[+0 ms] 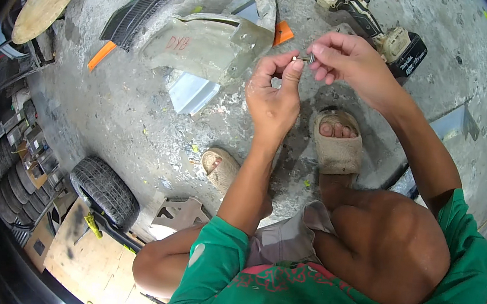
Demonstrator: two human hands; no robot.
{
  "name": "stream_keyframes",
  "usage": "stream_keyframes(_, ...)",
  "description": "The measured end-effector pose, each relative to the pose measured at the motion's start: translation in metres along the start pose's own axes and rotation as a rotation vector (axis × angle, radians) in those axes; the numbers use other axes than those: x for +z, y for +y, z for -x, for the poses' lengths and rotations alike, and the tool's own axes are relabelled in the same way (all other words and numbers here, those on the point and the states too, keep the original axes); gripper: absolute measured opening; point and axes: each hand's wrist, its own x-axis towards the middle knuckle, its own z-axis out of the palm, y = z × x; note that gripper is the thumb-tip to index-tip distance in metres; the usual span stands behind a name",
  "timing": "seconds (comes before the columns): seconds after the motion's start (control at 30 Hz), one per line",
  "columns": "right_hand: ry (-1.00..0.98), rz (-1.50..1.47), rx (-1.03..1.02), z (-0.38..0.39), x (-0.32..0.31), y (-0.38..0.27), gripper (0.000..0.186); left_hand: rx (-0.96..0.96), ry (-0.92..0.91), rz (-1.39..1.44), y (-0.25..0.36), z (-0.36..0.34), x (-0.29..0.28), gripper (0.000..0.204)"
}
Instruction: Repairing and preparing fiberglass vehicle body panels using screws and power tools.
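Small metal fastener (303,58), a short silvery screw-like piece, is held in the air between both hands, above the rough grey concrete floor (138,115) and just in front of the person's knees. The left hand (273,95) has thumb and forefinger pressed together on one end of it, and the right hand (352,62) pinches the other end with its fingertips, the remaining fingers curled loosely. By the look of it, the step in hand is fitting or turning two tiny parts together by feel; whether it is one piece or two joined is too small to tell. The next move would call for a steady pinch and a fine twist, since a slip would drop the piece onto the cluttered floor. Just beyond the right hand lies one cordless drill with a beige and black body (369,21). Ahead of the left hand sits one curved grey-green plastic car panel (208,44), with one black ribbed trim piece (142,9) beside it and two orange tabs showing, one near the trim (101,55) and one at the panel's far edge (283,33). Two tan slide sandals are on the person's feet (337,142). One black rubber tyre (104,189) lies at the lower left, near one flat sheet of brown cardboard (87,260).
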Motion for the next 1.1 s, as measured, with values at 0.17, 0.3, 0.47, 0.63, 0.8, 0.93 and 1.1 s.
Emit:
stream_keyframes(0.17, 0.014, -0.047, -0.088, 0.0, 0.001, 0.007, 0.018, -0.024, -0.012, 0.03, 0.0, -0.001, -0.001, 0.019)
stream_keyframes(0.3, 0.04, -0.133, -0.142, -0.002, 0.002, 0.007, 0.02, -0.078, -0.023, 0.155, 0.004, -0.004, -0.004, 0.021)
stream_keyframes(0.47, 0.022, 0.026, -0.224, -0.004, 0.0, 0.008, 0.019, -0.08, -0.074, 0.162, 0.01, -0.004, -0.002, 0.02)
stream_keyframes(0.63, 0.044, 0.109, -0.268, 0.001, 0.005, 0.006, 0.015, -0.257, -0.161, 0.223, 0.01, -0.006, -0.009, 0.024)
stream_keyframes(0.8, 0.111, 0.681, -0.612, 0.006, 0.011, -0.001, 0.012, -0.449, -0.23, 0.437, 0.01, -0.011, -0.021, 0.023)
stream_keyframes(0.93, 0.073, 0.705, -0.689, 0.007, 0.011, -0.001, 0.013, -0.495, -0.24, 0.44, 0.013, -0.011, -0.024, 0.021)
stream_keyframes(1.1, 0.008, 0.599, -0.467, 0.012, 0.009, -0.007, 0.008, -0.534, -0.269, 0.414, 0.014, -0.013, -0.029, 0.021)
